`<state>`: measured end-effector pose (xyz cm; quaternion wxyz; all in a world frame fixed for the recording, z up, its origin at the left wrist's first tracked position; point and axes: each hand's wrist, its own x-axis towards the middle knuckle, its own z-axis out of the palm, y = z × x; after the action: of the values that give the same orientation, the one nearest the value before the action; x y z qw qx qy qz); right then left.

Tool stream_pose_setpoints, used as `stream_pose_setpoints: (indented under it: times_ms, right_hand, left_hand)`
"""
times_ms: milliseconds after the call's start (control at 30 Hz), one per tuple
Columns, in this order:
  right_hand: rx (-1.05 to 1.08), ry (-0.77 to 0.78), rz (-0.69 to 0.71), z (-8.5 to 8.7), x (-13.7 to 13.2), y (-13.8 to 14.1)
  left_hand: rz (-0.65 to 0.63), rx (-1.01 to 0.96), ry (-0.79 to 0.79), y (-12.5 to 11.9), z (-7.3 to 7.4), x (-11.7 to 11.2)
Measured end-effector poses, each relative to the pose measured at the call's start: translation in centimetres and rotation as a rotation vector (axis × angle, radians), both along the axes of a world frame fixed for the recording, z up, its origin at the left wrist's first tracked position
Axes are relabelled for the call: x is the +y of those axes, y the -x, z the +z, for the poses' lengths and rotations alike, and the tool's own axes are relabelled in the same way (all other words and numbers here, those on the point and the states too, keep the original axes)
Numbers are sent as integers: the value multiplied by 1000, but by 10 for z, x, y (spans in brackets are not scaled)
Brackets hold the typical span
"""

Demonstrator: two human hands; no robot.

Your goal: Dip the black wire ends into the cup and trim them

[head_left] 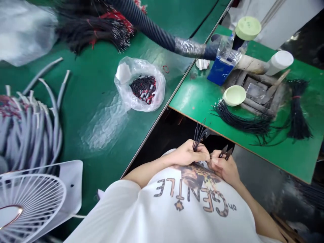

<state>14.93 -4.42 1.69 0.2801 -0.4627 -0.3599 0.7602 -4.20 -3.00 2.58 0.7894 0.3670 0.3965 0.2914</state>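
My left hand (188, 153) is closed around a small bunch of thin black wires (199, 134) that stick up from the fist. My right hand (224, 167) touches the left one and grips small black thread snips (226, 152), blades pointing up. Both hands hover close to my chest, over the dark gap between two green tables. A fan of loose black wires (240, 123) lies on the right table (202, 98) just beyond my hands.
A clear bag of small black and red parts (143, 87) sits on the left table (96, 84). Grey cables (32, 125), a white fan (35, 199), a corrugated hose (157, 30), a blue box (220, 69), a pale lid (234, 95) and tied black wire bundles (298, 111) lie around.
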Motion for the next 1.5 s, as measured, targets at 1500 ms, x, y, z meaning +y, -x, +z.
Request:
stream_pose_setpoints:
  times_ms: [1500]
  right_hand:
    - [-547, -1423, 261, 94, 189, 165]
  left_hand:
    - [614, -121, 52, 29, -28, 2]
